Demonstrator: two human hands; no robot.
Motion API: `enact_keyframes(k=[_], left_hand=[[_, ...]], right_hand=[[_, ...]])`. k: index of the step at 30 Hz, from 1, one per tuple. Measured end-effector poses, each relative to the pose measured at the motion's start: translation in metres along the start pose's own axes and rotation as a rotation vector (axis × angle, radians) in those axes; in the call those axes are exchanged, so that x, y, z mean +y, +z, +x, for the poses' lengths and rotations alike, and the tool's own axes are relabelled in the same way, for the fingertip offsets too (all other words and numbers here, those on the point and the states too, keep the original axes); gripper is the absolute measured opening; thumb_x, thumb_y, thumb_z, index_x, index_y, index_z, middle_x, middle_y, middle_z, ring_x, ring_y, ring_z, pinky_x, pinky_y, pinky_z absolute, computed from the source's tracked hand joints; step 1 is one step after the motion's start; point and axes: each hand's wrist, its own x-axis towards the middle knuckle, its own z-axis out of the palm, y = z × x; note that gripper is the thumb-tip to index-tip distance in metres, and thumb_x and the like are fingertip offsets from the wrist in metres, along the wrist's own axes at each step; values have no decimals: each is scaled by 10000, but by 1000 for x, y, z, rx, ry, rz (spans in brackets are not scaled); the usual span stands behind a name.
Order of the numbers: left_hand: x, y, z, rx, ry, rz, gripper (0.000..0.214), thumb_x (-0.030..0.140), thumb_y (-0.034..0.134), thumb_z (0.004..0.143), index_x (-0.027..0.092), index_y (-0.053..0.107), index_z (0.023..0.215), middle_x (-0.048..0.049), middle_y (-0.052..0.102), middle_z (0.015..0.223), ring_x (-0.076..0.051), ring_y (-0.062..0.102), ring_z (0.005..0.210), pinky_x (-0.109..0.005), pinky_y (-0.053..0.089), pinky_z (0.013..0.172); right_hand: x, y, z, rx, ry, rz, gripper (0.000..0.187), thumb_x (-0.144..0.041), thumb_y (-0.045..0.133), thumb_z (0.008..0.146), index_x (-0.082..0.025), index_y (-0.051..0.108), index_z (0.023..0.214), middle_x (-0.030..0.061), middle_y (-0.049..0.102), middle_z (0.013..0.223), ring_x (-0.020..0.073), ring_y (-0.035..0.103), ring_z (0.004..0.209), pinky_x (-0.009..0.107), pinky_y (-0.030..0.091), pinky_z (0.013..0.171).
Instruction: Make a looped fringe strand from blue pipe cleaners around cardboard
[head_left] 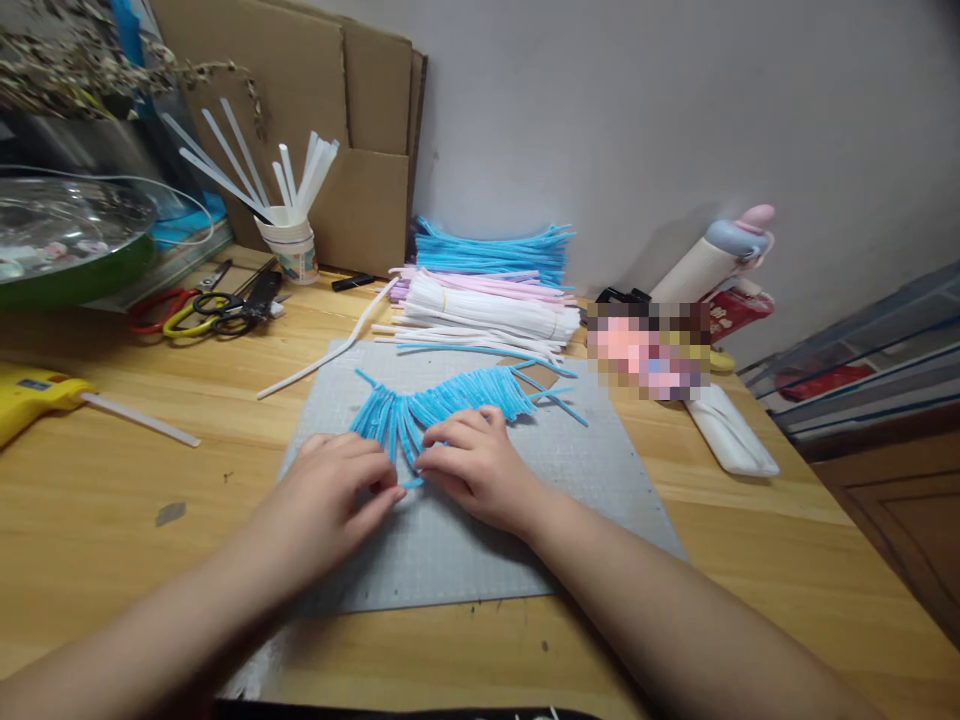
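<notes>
A row of short blue pipe-cleaner pieces (442,402) lies fanned across a grey cutting mat (465,530). My left hand (334,490) rests on the mat at the near left end of the row, fingers curled and pinching a blue piece. My right hand (472,455) lies just right of it, fingers pressed down on the same bunch of blue pieces. The two hands almost touch at their fingertips. Behind the mat sits a stack of long pipe cleaners: blue (491,252) at the back, pink (480,285) and white (487,315) in front.
A yellow glue gun (37,395) with a glue stick lies at the left. Scissors (199,305) and a paper cup (292,245) of glue sticks stand at the back left before cardboard (330,100). A white pouch (731,430) and a bottle (712,260) lie at the right.
</notes>
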Motion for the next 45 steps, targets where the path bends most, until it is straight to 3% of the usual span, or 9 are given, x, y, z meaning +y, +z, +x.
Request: enact_keyframes(k=[9, 11, 13, 16, 20, 25, 29, 34, 45], left_hand=[[2, -16, 34, -49, 31, -108, 222, 330, 533, 870, 200, 604, 705, 9, 609, 684, -167, 549, 679, -306, 393, 665], [-5, -15, 42, 20, 52, -171, 220, 340, 484, 912, 196, 621, 819, -12, 639, 803, -172, 576, 759, -300, 428, 689], [-13, -9, 50, 83, 139, -117, 168, 281, 490, 916, 196, 624, 969, -41, 647, 1004, -197, 582, 947, -333, 436, 827], [-23, 3, 55, 28, 270, -30, 206, 202, 506, 907, 219, 619, 1079, -49, 617, 1151, -212, 547, 1085, -357, 404, 934], [-29, 9, 53, 31, 274, -4, 168, 200, 500, 907, 208, 648, 987, -62, 618, 1073, -212, 559, 1013, -356, 426, 886], [-22, 3, 50, -22, 288, 32, 220, 169, 461, 894, 217, 608, 1050, -51, 609, 1130, -222, 533, 1041, -378, 399, 886], [-19, 2, 48, -53, 270, 65, 195, 237, 479, 888, 225, 596, 1044, -42, 616, 1106, -230, 522, 1020, -389, 366, 865], [-22, -1, 42, -84, 254, 53, 125, 189, 517, 817, 218, 591, 913, -41, 581, 1098, -229, 495, 1024, -383, 345, 878], [-27, -8, 38, -134, 259, 28, 143, 130, 531, 747, 207, 559, 864, -42, 556, 1062, -237, 475, 1005, -386, 349, 902]], right_hand=[[4, 2, 1, -33, -3, 301, 98, -259, 544, 923, -201, 620, 941, 21, 677, 924, 167, 549, 872, 323, 341, 779], [4, 1, 0, -17, 36, 305, 69, -217, 542, 910, -194, 607, 918, 12, 673, 857, 162, 550, 819, 317, 348, 755], [4, 0, -2, -23, 59, 297, 64, -203, 539, 902, -191, 599, 922, 13, 671, 851, 163, 550, 809, 318, 355, 753], [4, -3, -2, -61, 61, 239, 133, -235, 546, 904, -193, 597, 1019, 44, 670, 1004, 189, 547, 908, 337, 365, 791], [3, -2, -1, -141, 21, 124, 259, -299, 571, 905, -219, 593, 1150, 63, 611, 1182, 214, 505, 1007, 359, 352, 827], [-3, 0, 1, -211, -18, 10, 135, -299, 572, 908, -242, 654, 999, 32, 622, 1029, 204, 482, 947, 350, 304, 784], [-4, -3, 1, -221, -53, 77, 88, -229, 542, 917, -217, 628, 905, 13, 648, 970, 181, 487, 928, 333, 280, 780], [-4, -4, 1, -161, -1, 146, 123, -188, 502, 914, -206, 614, 959, 4, 654, 860, 164, 498, 841, 324, 265, 762], [-9, 6, 3, -43, 120, -56, 143, -243, 505, 922, -207, 643, 914, 19, 654, 805, 171, 501, 801, 330, 231, 741]])
